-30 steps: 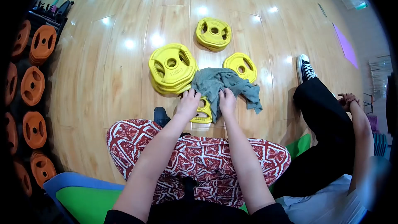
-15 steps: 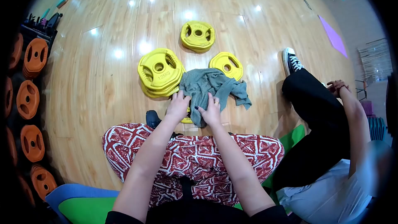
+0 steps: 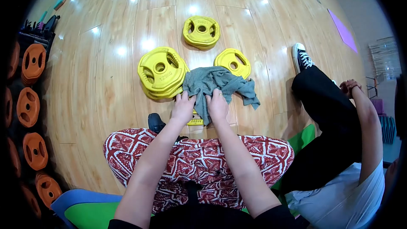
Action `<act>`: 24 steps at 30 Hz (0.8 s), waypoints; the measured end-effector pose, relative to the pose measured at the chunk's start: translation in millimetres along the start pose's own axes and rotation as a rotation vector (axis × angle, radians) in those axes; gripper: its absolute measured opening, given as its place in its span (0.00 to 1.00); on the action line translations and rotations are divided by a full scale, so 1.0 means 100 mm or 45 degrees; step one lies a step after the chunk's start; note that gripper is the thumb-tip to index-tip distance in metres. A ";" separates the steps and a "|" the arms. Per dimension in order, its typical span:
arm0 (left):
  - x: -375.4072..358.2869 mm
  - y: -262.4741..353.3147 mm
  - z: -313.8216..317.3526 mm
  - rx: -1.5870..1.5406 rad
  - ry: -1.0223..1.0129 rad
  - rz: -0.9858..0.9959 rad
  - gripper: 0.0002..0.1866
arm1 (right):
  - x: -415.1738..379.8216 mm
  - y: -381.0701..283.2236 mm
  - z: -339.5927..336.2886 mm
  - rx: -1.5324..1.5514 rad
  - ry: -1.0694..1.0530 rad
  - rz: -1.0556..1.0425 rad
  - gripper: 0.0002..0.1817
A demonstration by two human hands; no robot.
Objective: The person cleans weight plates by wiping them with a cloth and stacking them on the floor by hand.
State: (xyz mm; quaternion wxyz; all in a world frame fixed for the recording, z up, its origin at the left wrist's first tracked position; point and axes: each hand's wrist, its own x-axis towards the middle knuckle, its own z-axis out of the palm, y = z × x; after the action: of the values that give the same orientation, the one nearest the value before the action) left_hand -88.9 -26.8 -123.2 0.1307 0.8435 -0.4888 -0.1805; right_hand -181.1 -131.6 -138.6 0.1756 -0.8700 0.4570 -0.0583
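Observation:
A crumpled grey-green cloth lies over a yellow weight plate, whose lower edge shows between my wrists. My left hand is closed at the left side of that covered plate, its fingertips partly hidden by the cloth. My right hand has its fingers curled into the cloth and bunches it. To the left, touching or nearly touching the cloth, is a stack of yellow weight plates marked 1.25KG. Another yellow plate lies behind the cloth on the right. A smaller yellow stack stands farther back.
Orange weight plates hang on a dark rack at the left. A person in black trousers sits at my right, hands clasped, one sneaker on the wooden floor. Green and blue mats lie under me. A purple mat is beyond.
My right hand's fingers have drawn in and gathered the cloth, which has shifted slightly. My left hand stays at about the same spot. The view has tilted a little.

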 end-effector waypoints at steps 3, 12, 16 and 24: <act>-0.01 0.04 -0.05 -0.019 0.014 0.007 0.33 | 0.02 0.01 -0.03 0.035 -0.039 -0.008 0.16; -0.01 0.01 -0.04 -0.065 -0.052 -0.052 0.27 | -0.21 0.12 -0.02 0.159 -0.095 -0.030 0.34; 0.00 -0.04 0.00 -0.053 0.011 0.009 0.31 | -0.22 0.07 0.00 0.077 -0.078 -0.026 0.34; -0.03 0.05 -0.14 -0.076 -0.039 -0.012 0.25 | -0.09 0.02 -0.04 0.090 -0.040 -0.037 0.20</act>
State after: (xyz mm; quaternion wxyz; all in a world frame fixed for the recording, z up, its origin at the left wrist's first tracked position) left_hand -88.5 -25.9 -108.0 0.1474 0.8386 -0.4811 -0.2087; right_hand -188.7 -126.4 -135.5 0.2124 -0.8706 0.4392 -0.0632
